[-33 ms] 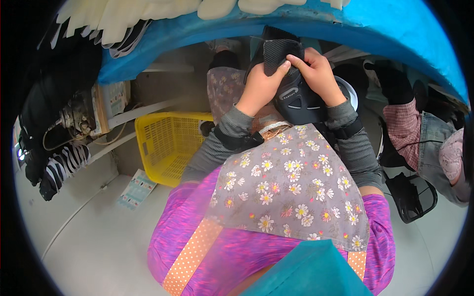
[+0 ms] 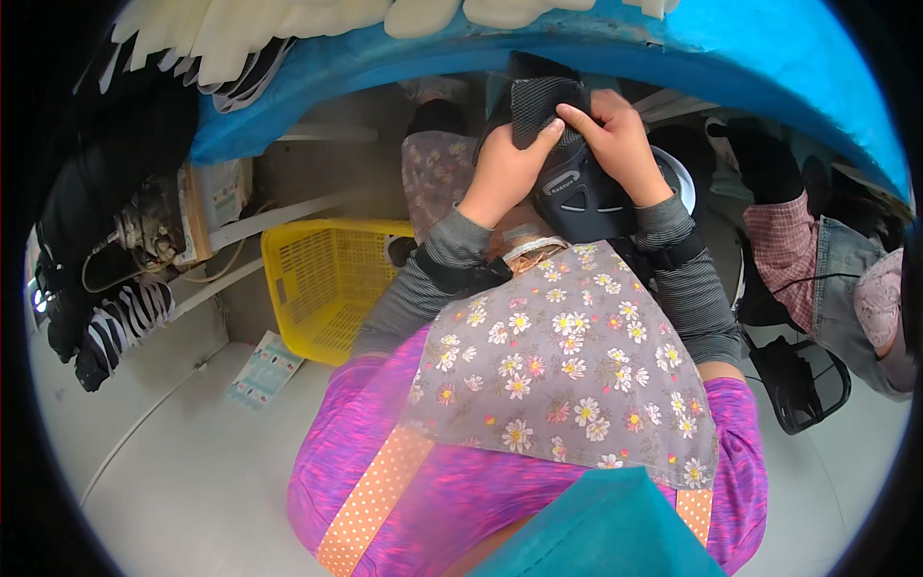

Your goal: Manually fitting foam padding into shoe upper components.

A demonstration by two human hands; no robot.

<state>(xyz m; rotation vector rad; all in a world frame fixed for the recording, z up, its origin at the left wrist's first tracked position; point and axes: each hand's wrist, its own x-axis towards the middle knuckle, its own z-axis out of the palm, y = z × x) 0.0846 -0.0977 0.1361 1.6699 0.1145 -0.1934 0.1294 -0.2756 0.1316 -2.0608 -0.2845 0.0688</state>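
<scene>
A black shoe upper with woven mesh and a moulded grey-lined panel is held up just below the edge of the blue-covered table. My left hand grips its left side, the thumb pressing on the mesh. From the right, my right hand closes on the same piece, with its thumb near the left one and its fingers curled behind. Both sets of fingertips are partly hidden by the upper. Below the hands lies the floral apron on my body.
A yellow plastic basket stands left of my arms. The blue-covered table arches across the top, bearing cream-coloured foot-shaped pieces. A seated person is at right beside a black-framed object. A printed sheet lies on the floor.
</scene>
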